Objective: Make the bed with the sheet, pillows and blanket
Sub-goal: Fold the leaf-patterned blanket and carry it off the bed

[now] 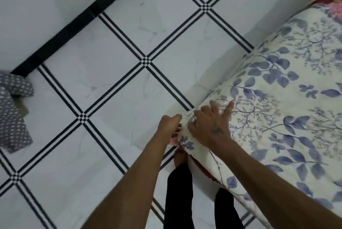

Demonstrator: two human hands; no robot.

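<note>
Hands (188,125) gripping soft leaf-print sheet (277,103) corner

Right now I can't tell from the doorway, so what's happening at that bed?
A person is fitting the floral sheet at the mattress corner. The left hand grips the sheet's edge at the corner, while the right hand presses flat on top. A grey dotted cloth lies on the tiled floor.
</note>
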